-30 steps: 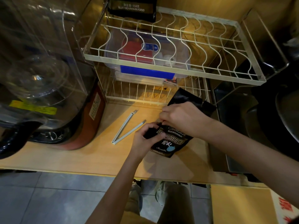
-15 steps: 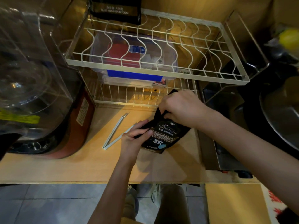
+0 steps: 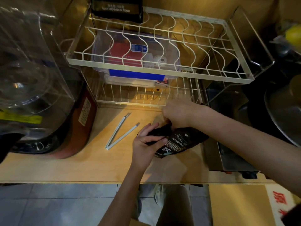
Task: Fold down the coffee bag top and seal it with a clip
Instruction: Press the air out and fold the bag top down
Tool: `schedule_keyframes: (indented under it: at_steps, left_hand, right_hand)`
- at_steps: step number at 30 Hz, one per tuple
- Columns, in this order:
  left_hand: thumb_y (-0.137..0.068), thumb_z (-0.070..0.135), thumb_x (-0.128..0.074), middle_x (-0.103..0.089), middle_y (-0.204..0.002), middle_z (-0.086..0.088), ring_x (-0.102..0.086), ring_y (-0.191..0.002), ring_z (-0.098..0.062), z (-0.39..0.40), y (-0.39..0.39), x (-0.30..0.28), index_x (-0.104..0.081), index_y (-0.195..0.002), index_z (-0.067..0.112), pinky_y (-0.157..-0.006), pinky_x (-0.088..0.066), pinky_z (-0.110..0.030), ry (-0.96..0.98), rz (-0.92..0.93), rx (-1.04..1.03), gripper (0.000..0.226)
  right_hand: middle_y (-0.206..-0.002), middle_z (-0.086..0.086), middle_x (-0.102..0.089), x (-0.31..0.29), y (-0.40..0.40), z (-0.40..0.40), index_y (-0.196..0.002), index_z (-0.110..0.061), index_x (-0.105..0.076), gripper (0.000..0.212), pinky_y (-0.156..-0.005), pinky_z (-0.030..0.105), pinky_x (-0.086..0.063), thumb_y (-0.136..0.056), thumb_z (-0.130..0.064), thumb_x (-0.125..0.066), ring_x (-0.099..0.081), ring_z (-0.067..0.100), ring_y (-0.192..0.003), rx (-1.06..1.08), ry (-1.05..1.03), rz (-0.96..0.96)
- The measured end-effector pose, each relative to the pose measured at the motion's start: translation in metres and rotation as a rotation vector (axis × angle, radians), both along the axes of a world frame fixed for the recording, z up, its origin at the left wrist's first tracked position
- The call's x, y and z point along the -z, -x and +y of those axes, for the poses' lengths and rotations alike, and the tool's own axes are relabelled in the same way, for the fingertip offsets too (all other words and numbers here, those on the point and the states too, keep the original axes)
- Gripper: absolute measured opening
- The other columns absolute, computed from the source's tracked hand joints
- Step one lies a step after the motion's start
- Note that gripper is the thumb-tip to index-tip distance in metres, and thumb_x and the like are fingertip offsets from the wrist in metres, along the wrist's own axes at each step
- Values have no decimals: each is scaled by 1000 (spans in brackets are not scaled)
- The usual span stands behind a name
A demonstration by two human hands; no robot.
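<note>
Both hands, left hand [image 3: 145,144] and right hand [image 3: 177,114], grip the black foil coffee bag [image 3: 180,141]; the fold may spring open before the open white plastic clip [image 3: 119,133] is fetched.

Both the left hand [image 3: 146,144] and right hand [image 3: 177,114] grip the coffee bag [image 3: 179,141]; the open clip [image 3: 121,132] lies beside it.

One head-worn wide-angle view, steeply down and forward, close over a wooden counter [image 3: 68,167] and wire rack [image 3: 162,69]
</note>
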State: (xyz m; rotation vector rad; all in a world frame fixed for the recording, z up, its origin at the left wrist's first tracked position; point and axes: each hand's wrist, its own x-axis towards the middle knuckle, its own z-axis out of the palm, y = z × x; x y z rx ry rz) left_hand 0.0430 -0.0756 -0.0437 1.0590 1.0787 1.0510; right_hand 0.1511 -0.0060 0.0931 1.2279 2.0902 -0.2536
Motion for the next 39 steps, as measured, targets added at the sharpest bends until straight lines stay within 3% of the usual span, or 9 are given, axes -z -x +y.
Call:
schedule_keyframes:
  at_steps: [4, 8, 12, 14, 16, 19, 23, 29, 39]
  left_hand:
    - [-65, 3, -75, -58, -121, 6, -43, -127, -13, -2, 4, 3, -73, -79, 18, -105, -37, -35, 35, -10, 51, 20]
    - [-64, 0, -74, -57, -120, 7, -53, -113, 0, -2, 12, 4, -74, -77, 15, -90, -49, -19, 43, -38, 43, 20]
    - [-59, 8, -81, -55, -117, 5, -47, -109, 14, -3, 13, 2, -70, -77, 22, -89, -38, -5, -69, 143, 57, 25]
    - [-51, 18, -86, -52, -120, 4, -42, -114, 14, -1, 12, 2, -61, -85, 30, -97, -36, -12, -136, 243, 86, 43]
    - [-48, 26, -85, -50, -124, 4, -41, -122, 1, 1, 9, 2, -50, -92, 31, -107, -32, -37, -178, 338, 127, 56]
    - [-49, 27, -84, -55, -121, 4, -49, -117, -16, 3, 7, 3, -45, -96, 24, -101, -33, -54, -202, 410, 149, 61]
    - [-51, 31, -82, -58, -114, -3, -51, -109, -26, 2, 8, 5, -47, -97, 19, -90, -41, -54, -198, 406, 162, 59]
    - [-54, 29, -81, -58, -106, -3, -54, -103, -25, 2, 8, 3, -44, -95, 29, -85, -46, -54, -159, 349, 134, 55]
    - [-58, 24, -82, -56, -110, 1, -53, -107, -22, 3, 8, 6, -40, -97, 46, -87, -48, -50, -150, 351, 93, 61]
  right_hand:
    - [-103, 9, -64, 3, -10, -4, -97, -13, -66, 16, -80, 39, -50, -82, -19, -65, -59, 26, -98, 46, -129, 167]
    - [-95, 6, -68, 8, -17, -12, -94, -15, -68, 12, -83, 41, -50, -85, -19, -60, -61, 24, -92, 125, -254, 338]
    - [-96, 5, -67, 9, -16, -14, -91, -17, -67, 9, -82, 40, -50, -83, -18, -62, -59, 23, -93, 181, -254, 373]
    - [-95, 5, -67, 9, -14, -14, -89, -17, -66, 7, -77, 37, -49, -83, -16, -62, -60, 23, -92, 198, -243, 356]
    - [-93, 6, -67, 9, -11, -14, -89, -17, -65, 8, -73, 36, -51, -83, -15, -60, -61, 24, -89, 188, -234, 326]
    - [-81, 5, -60, 12, -6, -13, -87, -13, -60, 13, -62, 34, -48, -84, -26, -60, -57, 22, -75, 164, -221, 257]
    - [-64, -3, -40, 18, 6, -15, -87, -14, -54, 32, -47, 28, -30, -84, -45, -58, -47, 18, -63, 129, -215, 82]
    - [-101, 8, -64, 18, 9, -14, -98, -10, -56, 16, -58, 32, -37, -84, -14, -62, -62, 28, -92, -13, -278, 119]
    - [-93, 10, -65, 22, 1, -14, -96, -8, -58, 11, -61, 33, -40, -88, -16, -57, -61, 27, -84, 52, -289, 148]
